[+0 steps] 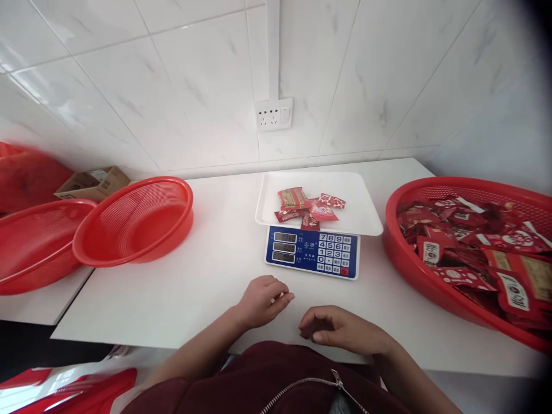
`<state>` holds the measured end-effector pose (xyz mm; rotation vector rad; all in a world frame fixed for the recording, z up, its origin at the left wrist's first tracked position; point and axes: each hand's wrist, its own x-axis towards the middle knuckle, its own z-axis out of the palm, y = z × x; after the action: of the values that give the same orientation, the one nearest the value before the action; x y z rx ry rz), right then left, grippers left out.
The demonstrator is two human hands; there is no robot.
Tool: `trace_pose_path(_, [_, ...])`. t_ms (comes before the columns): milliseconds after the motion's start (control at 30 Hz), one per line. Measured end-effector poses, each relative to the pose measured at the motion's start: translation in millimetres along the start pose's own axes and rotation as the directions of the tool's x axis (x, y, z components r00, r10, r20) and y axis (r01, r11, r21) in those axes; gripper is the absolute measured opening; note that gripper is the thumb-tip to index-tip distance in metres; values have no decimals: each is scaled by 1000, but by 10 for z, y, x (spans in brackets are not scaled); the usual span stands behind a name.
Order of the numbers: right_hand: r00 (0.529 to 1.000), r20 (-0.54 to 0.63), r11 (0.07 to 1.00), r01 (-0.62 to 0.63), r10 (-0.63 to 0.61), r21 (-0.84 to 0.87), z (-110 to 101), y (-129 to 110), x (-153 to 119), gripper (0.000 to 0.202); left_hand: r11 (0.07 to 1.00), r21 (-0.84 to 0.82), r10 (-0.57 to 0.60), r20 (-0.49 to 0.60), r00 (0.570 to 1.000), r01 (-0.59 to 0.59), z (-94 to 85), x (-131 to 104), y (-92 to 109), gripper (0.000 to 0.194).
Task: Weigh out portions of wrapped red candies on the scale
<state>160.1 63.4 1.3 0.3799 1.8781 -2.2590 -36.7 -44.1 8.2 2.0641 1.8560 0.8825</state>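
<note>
My left hand (pixel 264 302) hovers over the white table in front of the scale, its fingers loosely curled and nothing visible in it. To its right, my right hand (pixel 345 330) is half curled near the table's front edge, with a gap between thumb and fingers and no object in it. Beyond both hands stands a digital scale (pixel 313 253) with a blue keypad panel and lit-looking displays. Several small red snack packets (pixel 322 213) lie in a loose group on its white tray (pixel 353 201). Neither hand touches the scale.
A large red basket (pixel 390 253) full of red packets stands at the right. On the left are a red plastic basket (pixel 183 221) and another red basket (pixel 38 279). Behind them sits a cardboard box (pixel 107 183). A tiled wall with a socket (pixel 274 115) borders the white table (pixel 207 270).
</note>
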Motion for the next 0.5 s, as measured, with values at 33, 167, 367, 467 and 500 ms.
trace_pose_path(33, [1000,5,999,1,-2,32,-18,27,19,36,1000,-11,22,20,1000,-21,46,7,19,29])
trace_pose_path(167, [999,-37,990,34,-30,134,-108,97,39,35,998,-35,62,69,996,-60,160,20,64,30])
trace_pose_path(367, [997,-50,968,65,-54,242,-146,160,53,35,994,-55,97,118,988,-91,259,-3,72,31])
trace_pose_path(467, [997,-55,962,63,-50,267,-149,179,55,34,991,-54,126,114,985,-121,265,3,79,31])
trace_pose_path(500, [997,-59,960,60,-45,273,-150,187,55,34,990,-43,136,103,985,-132,242,11,69,29])
